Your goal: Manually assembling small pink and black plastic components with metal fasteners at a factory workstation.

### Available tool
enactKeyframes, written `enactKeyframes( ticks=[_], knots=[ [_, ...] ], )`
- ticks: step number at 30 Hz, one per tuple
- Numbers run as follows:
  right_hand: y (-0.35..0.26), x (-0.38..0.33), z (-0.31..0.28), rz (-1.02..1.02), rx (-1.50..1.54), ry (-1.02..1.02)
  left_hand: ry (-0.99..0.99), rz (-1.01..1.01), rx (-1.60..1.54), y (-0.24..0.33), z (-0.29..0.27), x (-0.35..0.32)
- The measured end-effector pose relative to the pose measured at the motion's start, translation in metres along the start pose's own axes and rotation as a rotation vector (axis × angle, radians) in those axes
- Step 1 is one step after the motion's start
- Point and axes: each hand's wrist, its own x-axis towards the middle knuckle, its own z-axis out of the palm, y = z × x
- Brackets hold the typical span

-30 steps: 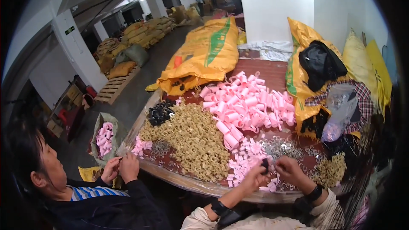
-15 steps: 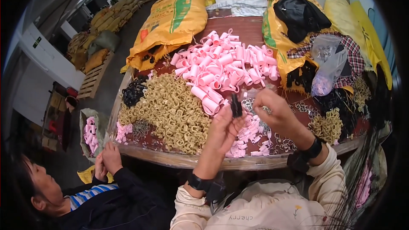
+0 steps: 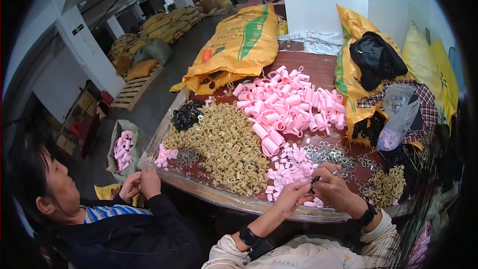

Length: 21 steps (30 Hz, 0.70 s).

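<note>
My left hand (image 3: 295, 197) grips a small black plastic part (image 3: 313, 184) between thumb and fingers at the table's near edge. From the other side my right hand (image 3: 336, 188) closes on the same part, its fingertips hiding much of it. Just beyond the hands lies a heap of small flat pink pieces (image 3: 289, 167). Silvery metal rings (image 3: 328, 153) are scattered beside them. A large pile of tan plastic buckles (image 3: 224, 144) spreads to the left, and pink tube-shaped pieces (image 3: 284, 97) are heaped farther back.
A co-worker (image 3: 59, 184) sits at my left, hands together by the table corner. Yellow woven sacks (image 3: 239, 45) lie at the back and right. A black bag (image 3: 376, 60) rests on the right sack. More tan buckles (image 3: 386, 187) are at the right; an open sack (image 3: 124, 152) stands beyond the corner.
My right hand has come down to the black part and met my left. Both hands are now nearer the table's front edge. The view has shifted, showing more of the room behind.
</note>
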Motion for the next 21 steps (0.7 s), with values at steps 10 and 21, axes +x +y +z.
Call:
enactKeyframes(
  ticks=[10, 21],
  knots=[
    [0.010, -0.029, 0.008, 0.153, 0.096, -0.100, 0.011, -0.134, 0.112, -0.027, 0.003, -0.004],
    [0.020, -0.035, 0.015, 0.159, 0.116, 0.187, -0.021, -0.096, -0.042, -0.009, -0.001, 0.011]
  ],
)
